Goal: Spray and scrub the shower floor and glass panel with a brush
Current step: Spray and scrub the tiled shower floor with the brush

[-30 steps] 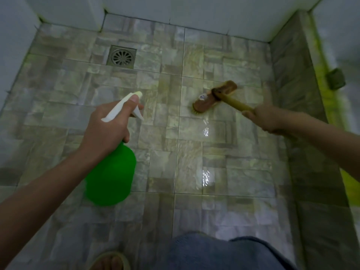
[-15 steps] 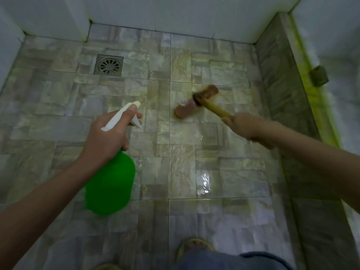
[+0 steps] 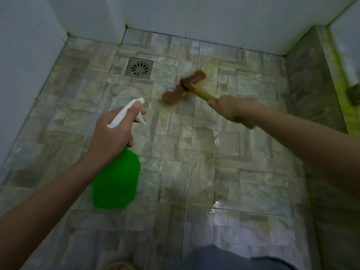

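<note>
Head view: my left hand grips the green spray bottle at its neck, thumb along the white nozzle, over the left half of the shower floor. My right hand curls round the handle of the brush, whose blurred head is on the tiles just right of the drain, near the far edge.

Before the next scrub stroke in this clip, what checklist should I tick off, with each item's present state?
1. Left hand grips the green spray bottle at its white trigger head: ok.
2. Right hand grips the brush by its handle: ok.
3. Brush head down on the shower floor: it looks so, but motion blur hides the contact; cannot tell.
4. Floor wetted where the brush is working: wet shine shows only nearer the person; cannot tell.
5. Drain uncovered, left of the brush: ok.
</note>
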Action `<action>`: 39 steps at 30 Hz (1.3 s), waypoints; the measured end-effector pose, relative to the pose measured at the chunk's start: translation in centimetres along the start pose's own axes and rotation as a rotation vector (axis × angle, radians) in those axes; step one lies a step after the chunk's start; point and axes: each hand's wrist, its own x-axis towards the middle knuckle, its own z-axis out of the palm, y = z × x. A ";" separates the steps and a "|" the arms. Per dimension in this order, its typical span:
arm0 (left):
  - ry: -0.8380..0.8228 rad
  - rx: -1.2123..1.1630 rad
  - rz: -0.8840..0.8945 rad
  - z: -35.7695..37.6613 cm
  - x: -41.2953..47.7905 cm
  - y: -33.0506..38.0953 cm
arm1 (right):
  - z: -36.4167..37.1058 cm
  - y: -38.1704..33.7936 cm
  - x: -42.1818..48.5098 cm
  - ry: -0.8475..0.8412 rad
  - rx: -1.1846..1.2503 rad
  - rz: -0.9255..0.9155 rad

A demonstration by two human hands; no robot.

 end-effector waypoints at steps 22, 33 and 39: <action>0.088 -0.048 -0.074 -4.8 -0.2 -1.4 | 1.9 -5.8 0.6 -0.033 0.040 -0.030; 0.084 0.035 -0.079 -5.3 -3.0 -2.7 | 0.6 -8.9 1.5 -0.042 0.040 -0.071; 0.015 0.068 -0.114 -6.2 -6.9 -4.1 | 6.1 -1.1 -8.7 -0.166 -0.216 -0.071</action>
